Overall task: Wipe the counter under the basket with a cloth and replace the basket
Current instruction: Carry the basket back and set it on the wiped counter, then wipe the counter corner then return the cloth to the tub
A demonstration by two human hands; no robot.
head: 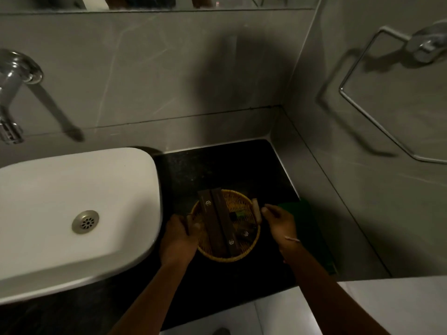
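Left hand [179, 234] was clamped on the basket [226, 226] rim, right hand [280, 222] fingers pinched beside its handle; level carry advised, green cloth [307, 228] just right.

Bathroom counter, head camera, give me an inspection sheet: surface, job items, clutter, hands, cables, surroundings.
Surface: dark speckled counter, bare behind the basket.
Job's things: round wicker basket near the counter's front, holding two long dark boxes and small dark items; green cloth lying flat to its right.
Clutter: nothing seen.
Hands: left hand grips the basket's left handle; right hand is at the right handle, grip unclear.
Cables: nothing seen.
Surroundings: white basin left of the basket, chrome tap on the wall, towel ring on the right wall, mirror edge above.
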